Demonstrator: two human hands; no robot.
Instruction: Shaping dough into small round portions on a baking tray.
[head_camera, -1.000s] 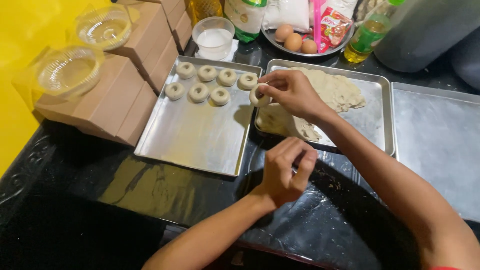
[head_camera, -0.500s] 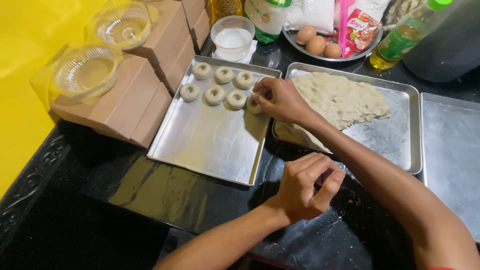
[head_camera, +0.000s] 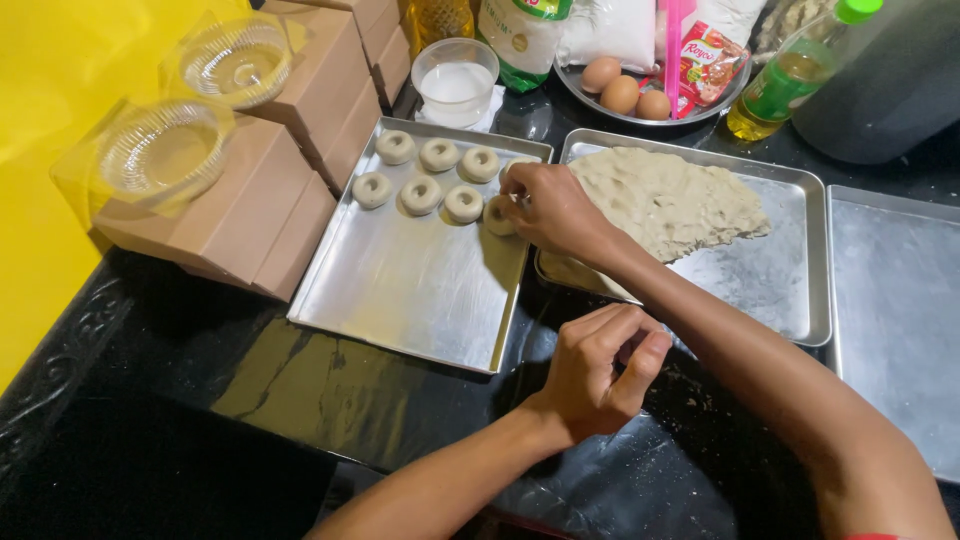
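Our right hand (head_camera: 548, 208) reaches across to the far right corner of the metal tray (head_camera: 400, 290), fingers curled down onto a dough ring (head_camera: 497, 217) that it presses against the tray surface. Six more dough rings (head_camera: 421, 193) lie in two rows just left of it. Our left hand (head_camera: 597, 370) hovers near us over the black countertop (head_camera: 300, 400), fingers loosely curled, thumb touching fingertips; we cannot tell whether it holds anything. To the right, a second tray (head_camera: 790, 290) carries the flattened dough sheet (head_camera: 670, 200).
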